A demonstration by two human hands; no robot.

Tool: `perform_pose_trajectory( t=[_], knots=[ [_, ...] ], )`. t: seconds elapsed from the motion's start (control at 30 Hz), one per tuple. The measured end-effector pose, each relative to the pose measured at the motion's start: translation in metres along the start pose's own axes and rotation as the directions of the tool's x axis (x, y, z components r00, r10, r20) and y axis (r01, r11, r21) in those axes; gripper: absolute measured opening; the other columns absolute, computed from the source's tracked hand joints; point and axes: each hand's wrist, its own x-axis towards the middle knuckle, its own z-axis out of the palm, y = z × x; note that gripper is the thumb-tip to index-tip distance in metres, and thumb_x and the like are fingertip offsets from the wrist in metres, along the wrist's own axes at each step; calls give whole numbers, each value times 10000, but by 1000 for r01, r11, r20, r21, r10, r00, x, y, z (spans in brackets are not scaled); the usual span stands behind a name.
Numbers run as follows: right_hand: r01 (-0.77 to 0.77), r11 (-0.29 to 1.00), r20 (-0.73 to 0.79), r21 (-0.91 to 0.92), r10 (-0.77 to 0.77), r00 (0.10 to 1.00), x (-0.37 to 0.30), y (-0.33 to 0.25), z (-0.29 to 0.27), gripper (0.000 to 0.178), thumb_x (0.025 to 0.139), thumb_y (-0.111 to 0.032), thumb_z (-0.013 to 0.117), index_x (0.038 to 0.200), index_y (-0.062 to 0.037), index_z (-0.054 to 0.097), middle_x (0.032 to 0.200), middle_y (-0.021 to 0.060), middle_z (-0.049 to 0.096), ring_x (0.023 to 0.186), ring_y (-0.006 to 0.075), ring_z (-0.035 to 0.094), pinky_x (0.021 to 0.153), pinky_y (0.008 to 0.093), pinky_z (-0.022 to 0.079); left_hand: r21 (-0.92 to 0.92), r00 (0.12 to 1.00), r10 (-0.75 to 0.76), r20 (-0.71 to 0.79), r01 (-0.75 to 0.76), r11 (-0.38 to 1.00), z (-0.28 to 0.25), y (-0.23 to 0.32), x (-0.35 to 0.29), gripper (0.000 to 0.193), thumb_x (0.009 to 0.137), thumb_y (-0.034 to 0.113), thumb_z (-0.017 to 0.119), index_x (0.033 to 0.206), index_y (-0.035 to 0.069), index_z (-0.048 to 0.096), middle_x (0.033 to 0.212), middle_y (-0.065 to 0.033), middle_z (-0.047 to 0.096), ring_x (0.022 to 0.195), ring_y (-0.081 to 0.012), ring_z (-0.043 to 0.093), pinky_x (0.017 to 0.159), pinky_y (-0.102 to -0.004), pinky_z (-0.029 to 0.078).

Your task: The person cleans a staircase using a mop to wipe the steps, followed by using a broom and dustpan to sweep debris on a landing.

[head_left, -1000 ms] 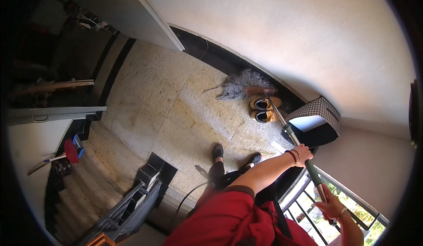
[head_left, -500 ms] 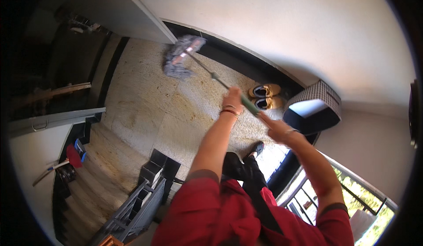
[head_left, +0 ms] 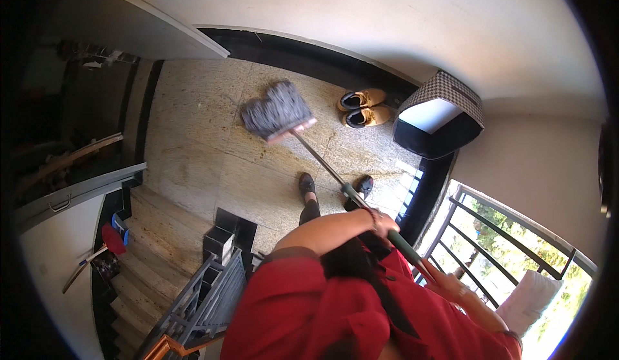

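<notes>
A mop with a shaggy grey head [head_left: 278, 110] rests on the stone floor [head_left: 193, 160] ahead of me. Its pole [head_left: 324, 162] slants back toward my body, turning green along the upper part. My left hand [head_left: 383, 222] is wrapped round the pole near my waist, a red band on its wrist. Higher up, close to the pole's end, my right hand [head_left: 446, 284] holds the green section by my right side. My shoes show on the floor on either side of the pole.
Tan shoes [head_left: 364, 107] and a checked open bin [head_left: 438, 113] stand along the far wall. Stairs [head_left: 151, 250] descend at left beside a grey railing [head_left: 203, 302]. A red dustpan [head_left: 114, 238] is by the stairs. A barred window [head_left: 496, 231] lies right.
Both hands have drawn the mop back toward my body and right. Its head has come away from the far wall's base and turned. My view has shifted slightly.
</notes>
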Motion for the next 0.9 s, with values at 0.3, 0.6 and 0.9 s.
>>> perform_pose_trajectory(
  t=[0.3, 0.6, 0.9],
  knots=[
    [-67, 997, -52, 39, 69, 996, -108, 106, -3, 697, 829, -233, 573, 1447, -160, 260, 779, 196, 670, 675, 336, 672, 661, 417, 556, -135, 875, 434, 215, -413, 901, 51, 91, 179, 392, 647, 267, 715, 995, 121, 608, 877, -124, 651, 874, -298, 626, 756, -413, 482],
    [136, 966, -110, -220, -163, 980, 5, 98, -46, 598, 901, -240, 490, 1445, -220, 240, 753, 197, 637, 646, 368, 640, 608, 463, 509, -70, 985, 71, -154, -83, 994, -8, -7, 87, 441, 631, 324, 757, 988, 104, 623, 934, -146, 660, 885, -342, 628, 789, -419, 485],
    [463, 803, -173, -375, -551, 816, 125, -110, -97, 608, 925, -258, 470, 1457, -197, 182, 792, 209, 623, 695, 362, 629, 636, 455, 487, 37, 548, -404, -732, 625, 780, -67, -94, -145, 104, 729, 160, 653, 757, 70, 608, 792, -157, 633, 805, -347, 614, 729, -450, 483]
  ],
)
